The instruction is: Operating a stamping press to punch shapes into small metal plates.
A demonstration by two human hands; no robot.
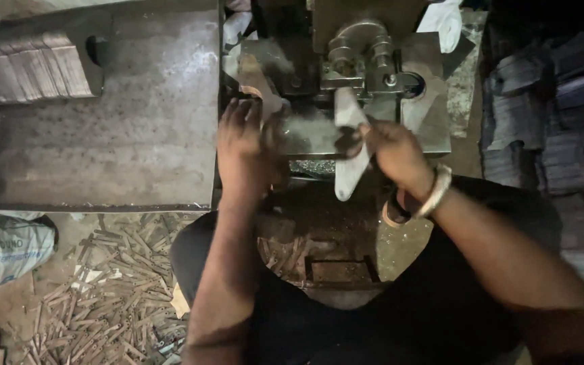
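Head view, only one available. Right hand (393, 150) pinched a flat pale metal blank, long and blade-shaped (350, 150), fingers closed round its middle. Blank ran near-to-far, slightly tilted; far end sat under the grey metal press head with curved bracket (363, 57), near end stuck out past the hand toward the person. Silver bangle (435, 192) on the right wrist.

Left hand (246, 152) lay just left of the blank, fingers curled down over the dark steel press bed (309, 132). It looked blurred, so I could not tell if it gripped anything or only rested there. The two hands were near each other, not touching.

Left of the press: a large flat rusty steel worktop with a raised rim (123, 122). On its far left corner, a stack of thin grey stamped metal pieces (32, 67) lay fanned out.

Right of the press: dark piles of flat metal blanks (542, 115), poorly lit, detail unclear.

Near left, on the floor: a scatter of small narrow metal offcuts (113, 290). A white woven sack (5, 247) lay at the left edge, just below the worktop rim.

Person sat close to the press, dark clothing across the near frame.
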